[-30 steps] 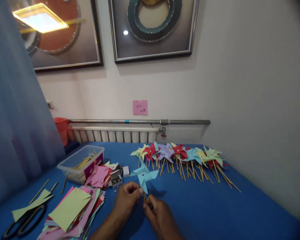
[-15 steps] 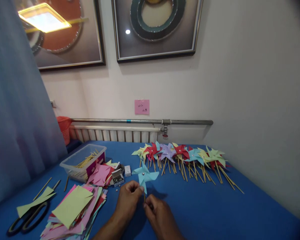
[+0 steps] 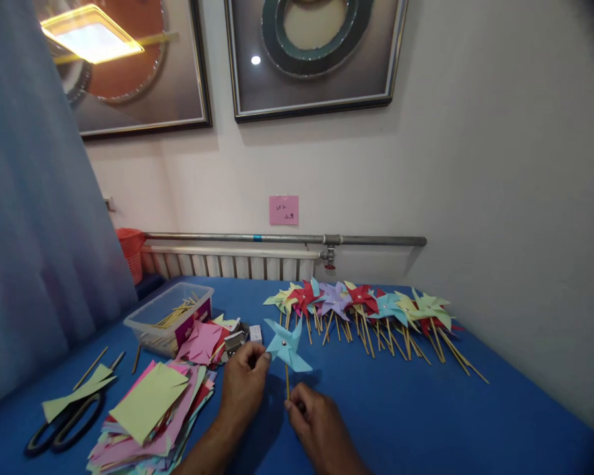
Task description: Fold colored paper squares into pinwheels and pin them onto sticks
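Note:
A light blue paper pinwheel (image 3: 285, 344) stands upright on a thin wooden stick (image 3: 288, 382), a silver pin at its centre. My right hand (image 3: 319, 422) is closed around the lower part of that stick. At the pinwheel's left blade is my left hand (image 3: 245, 382), thumb and forefinger pinched together at the blade's edge. Just behind the left hand lies a small open box of pins (image 3: 235, 340), partly hidden by the fingers. A little white box (image 3: 255, 334) sits beside it.
Finished pinwheels (image 3: 334, 300) lie in a row at the back right. On the left are a clear plastic box (image 3: 151, 307) of sticks, pink cut paper (image 3: 200, 342), a stack of coloured sheets (image 3: 151, 402) and black-handled scissors (image 3: 79, 422) under a paper strip. A pipe (image 3: 376, 241) runs along the wall.
The blue pinwheel's blades have turned on the pin. My left hand has shifted up and left, from near the stick to the left blade. The right hand stays on the stick.

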`<control>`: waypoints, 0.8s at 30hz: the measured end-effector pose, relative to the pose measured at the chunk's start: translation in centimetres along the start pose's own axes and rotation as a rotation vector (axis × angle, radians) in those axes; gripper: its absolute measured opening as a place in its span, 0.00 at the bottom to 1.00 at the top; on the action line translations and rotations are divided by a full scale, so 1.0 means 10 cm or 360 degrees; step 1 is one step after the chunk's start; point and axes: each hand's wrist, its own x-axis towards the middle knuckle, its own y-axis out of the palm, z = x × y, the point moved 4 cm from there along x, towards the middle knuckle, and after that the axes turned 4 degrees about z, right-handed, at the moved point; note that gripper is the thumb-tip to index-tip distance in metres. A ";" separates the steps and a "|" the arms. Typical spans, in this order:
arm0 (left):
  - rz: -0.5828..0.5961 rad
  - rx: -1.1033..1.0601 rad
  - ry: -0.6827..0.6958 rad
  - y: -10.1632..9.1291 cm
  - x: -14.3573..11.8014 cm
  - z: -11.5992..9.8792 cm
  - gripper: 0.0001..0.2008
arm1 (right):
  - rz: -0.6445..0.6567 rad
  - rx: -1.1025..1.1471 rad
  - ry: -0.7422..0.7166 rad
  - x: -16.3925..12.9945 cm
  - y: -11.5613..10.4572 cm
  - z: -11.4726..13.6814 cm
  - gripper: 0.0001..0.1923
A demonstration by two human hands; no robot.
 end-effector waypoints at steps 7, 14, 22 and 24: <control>0.0048 -0.0040 0.0051 -0.04 0.03 -0.01 0.08 | -0.0003 0.0030 -0.0020 0.00 -0.02 0.04 0.11; 0.0129 -0.0208 -0.0056 0.03 0.04 0.05 0.09 | 0.0010 0.0015 -0.0018 -0.02 -0.04 0.05 0.10; 0.0085 -0.0263 -0.0069 -0.05 0.10 0.09 0.09 | 0.0026 0.0046 -0.0007 0.00 -0.01 0.02 0.10; 0.0089 -0.0328 -0.0071 -0.03 0.10 0.09 0.10 | 0.0028 0.0049 -0.0004 0.01 0.00 0.01 0.09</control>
